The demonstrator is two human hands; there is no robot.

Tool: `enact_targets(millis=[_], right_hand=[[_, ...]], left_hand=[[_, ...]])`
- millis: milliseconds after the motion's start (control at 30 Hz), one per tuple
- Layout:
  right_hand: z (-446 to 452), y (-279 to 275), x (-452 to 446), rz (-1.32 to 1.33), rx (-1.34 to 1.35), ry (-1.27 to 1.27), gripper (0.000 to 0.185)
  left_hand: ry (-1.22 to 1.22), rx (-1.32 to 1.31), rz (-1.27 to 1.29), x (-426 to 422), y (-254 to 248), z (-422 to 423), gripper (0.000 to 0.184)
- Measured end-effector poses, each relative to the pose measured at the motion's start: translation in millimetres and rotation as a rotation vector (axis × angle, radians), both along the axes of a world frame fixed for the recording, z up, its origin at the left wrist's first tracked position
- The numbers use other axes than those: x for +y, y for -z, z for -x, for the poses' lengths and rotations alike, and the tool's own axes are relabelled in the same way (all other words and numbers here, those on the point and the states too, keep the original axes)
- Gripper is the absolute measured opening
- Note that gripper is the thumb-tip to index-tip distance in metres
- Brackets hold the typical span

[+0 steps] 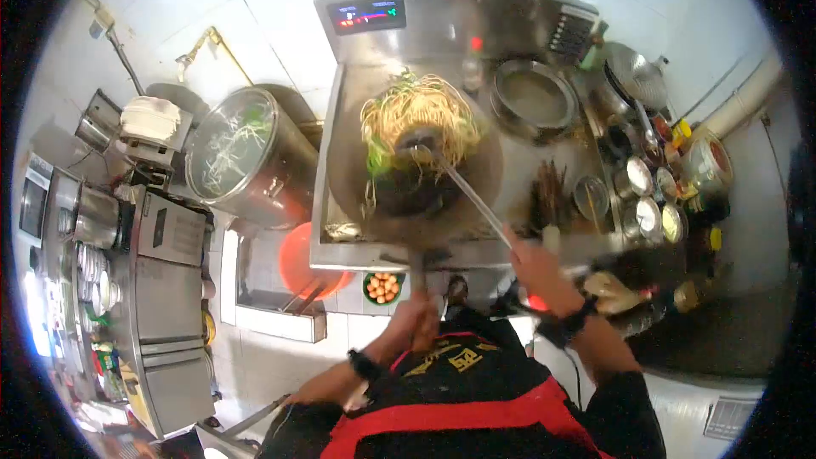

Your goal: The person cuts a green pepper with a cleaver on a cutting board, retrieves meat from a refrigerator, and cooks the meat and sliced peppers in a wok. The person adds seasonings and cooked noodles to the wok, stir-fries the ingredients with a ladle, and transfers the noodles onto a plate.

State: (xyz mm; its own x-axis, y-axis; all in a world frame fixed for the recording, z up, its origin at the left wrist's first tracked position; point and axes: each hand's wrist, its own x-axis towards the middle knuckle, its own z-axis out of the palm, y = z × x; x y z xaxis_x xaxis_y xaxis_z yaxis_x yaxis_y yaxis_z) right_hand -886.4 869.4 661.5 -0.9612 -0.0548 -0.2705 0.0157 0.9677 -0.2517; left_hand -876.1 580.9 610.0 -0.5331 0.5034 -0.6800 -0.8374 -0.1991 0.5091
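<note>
My left hand (pixel 410 325) is closed around the handle of a dark wok (pixel 347 183), which sits over the steel stove. Noodles (pixel 421 106) with green vegetable pieces are heaped against the wok's far side, blurred by motion. In my right hand (pixel 542 274) is the long metal shaft of a ladle (pixel 478 202). It reaches down and left into the wok, where the dark ladle bowl touches the noodles. Dark wristbands show on both of my wrists.
Left of the stove stands a big steel pot (pixel 285 174) with pale strands in liquid. Below are a red bucket (pixel 297 255) and a basket of eggs (pixel 382 287). A second pan (pixel 535 95), a red-capped bottle (pixel 473 68) and seasoning containers (pixel 648 214) stand right.
</note>
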Motion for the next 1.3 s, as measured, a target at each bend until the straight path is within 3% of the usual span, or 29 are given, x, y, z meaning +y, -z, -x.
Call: enact_targets(millis=[33, 67, 133, 200, 233, 267, 300, 333, 400, 467, 533, 567, 600, 633, 733, 767, 800, 833, 867, 933, 967, 1000, 1033, 1133, 1167, 1200, 1233, 1267, 1300], right_hand=[[-7, -17, 1, 0.052, 0.022, -0.031, 0.059], [-11, -32, 2, 0.106, 0.033, -0.061, 0.058], [-19, -63, 9, 0.228, -0.128, -0.007, 0.058], [-18, -64, 8, 0.338, -0.256, 0.051, 0.058], [-10, -50, 6, 0.294, -0.140, -0.014, 0.059], [-5, -37, 4, 0.250, -0.031, -0.078, 0.059], [4, -24, -3, 0.247, -0.016, -0.082, 0.059], [15, -12, -14, 0.180, -0.071, -0.013, 0.059], [7, -6, -17, 0.109, -0.141, 0.045, 0.060], [-4, -22, -14, 0.223, -0.040, 0.039, 0.060], [-12, -44, -6, 0.209, -0.152, 0.031, 0.060], [-20, -45, 2, 0.275, -0.111, 0.010, 0.059], [-19, -46, 6, 0.338, -0.049, -0.013, 0.059], [-15, -42, 6, 0.323, -0.097, -0.027, 0.058], [13, -32, -22, 0.162, -0.076, 0.050, 0.058], [17, -28, -20, 0.154, -0.065, 0.051, 0.058], [10, -22, -21, 0.139, -0.046, 0.054, 0.057], [8, -17, -23, 0.128, -0.019, 0.058, 0.056], [6, -27, -21, 0.127, -0.009, 0.057, 0.056], [-15, -53, -9, 0.262, -0.103, 0.037, 0.056], [-21, -44, 1, 0.295, -0.060, 0.002, 0.055], [-19, -48, -3, 0.299, -0.064, 0.002, 0.055], [-12, -56, -8, 0.272, -0.114, 0.014, 0.054], [7, -37, -17, 0.292, -0.075, 0.030, 0.053], [11, -31, -21, 0.239, -0.103, 0.088, 0.053], [12, -27, -24, 0.191, -0.134, 0.141, 0.053], [9, -31, -22, 0.194, -0.126, 0.139, 0.053], [3, -40, -19, 0.194, -0.131, 0.131, 0.054], [-3, -49, -15, 0.191, -0.148, 0.119, 0.055]], left_hand=[[0.024, 0.029, -0.274, -17, 31, -16, 0.015], [0.019, 0.048, -0.273, -20, 73, 15, 0.015], [-0.090, 0.187, 0.144, -34, 151, 37, 0.013], [0.254, -0.099, -0.319, -20, -28, 117, 0.026], [0.255, -0.085, -0.320, -15, -43, 110, 0.026], [0.151, 0.098, -0.070, -5, -49, 94, 0.026], [0.042, 0.288, 0.180, 7, -48, 80, 0.026], [-0.109, 0.289, -0.105, 12, 69, 70, 0.026], [-0.062, 0.039, -0.247, 2, 44, 15, 0.019], [-0.014, 0.015, -0.077, -9, 4, -6, 0.015], [-0.200, -0.121, -0.089, -11, 37, 27, 0.017], [-0.139, -0.222, -0.199, -9, 5, 63, 0.026], [0.081, -0.028, -0.339, -8, -39, 95, 0.032], [0.028, -0.081, -0.065, 4, -51, 108, 0.037], [-0.101, 0.266, -0.327, 22, 50, 74, 0.034], [-0.081, 0.092, -0.323, 8, 30, 44, 0.025], [-0.125, 0.012, -0.337, -2, 63, 12, 0.019], [0.065, 0.108, 0.047, -14, 28, -2, 0.018], [0.016, 0.071, -0.014, -15, -15, -8, 0.017], [-0.104, -0.086, -0.021, -13, 0, 21, 0.014], [-0.104, -0.156, -0.222, -18, -5, 53, 0.015], [0.079, 0.097, -0.373, -16, -7, 89, 0.017], [0.048, -0.105, -0.070, -7, -72, 105, 0.020], [-0.121, 0.093, -0.373, 16, 45, 86, 0.022], [-0.134, 0.098, -0.140, 16, 45, 55, 0.019], [-0.069, 0.021, -0.280, -3, 86, 25, 0.013], [0.091, 0.474, 0.315, -10, 53, 3, 0.022], [0.025, 0.116, 0.139, -7, -17, -4, 0.021], [0.031, 0.049, 0.024, -11, -20, 7, 0.020]])
